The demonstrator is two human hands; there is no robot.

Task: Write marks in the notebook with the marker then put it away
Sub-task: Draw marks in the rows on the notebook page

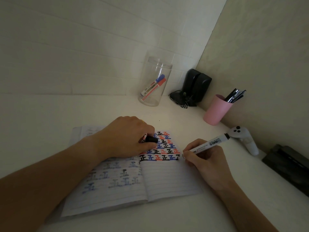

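An open lined notebook [167, 178] lies on the white table, its right page filled at the top with rows of black, blue and red marks. My right hand [207, 163] grips a white marker [209, 143], black tip down on the page at the end of the lowest row, beside a half-drawn black mark. My left hand [127, 138] rests on the notebook's upper middle, pinning it down, and pinches the marker's black cap [151, 139]. A clear plastic jar [154, 81] stands at the back, holding a blue and a red marker.
A pink cup [215, 111] with dark pens stands at the right. Black speakers [195, 86] with tangled cable sit in the corner. A white controller [245, 139] and a dark flat object [289, 166] lie along the right wall.
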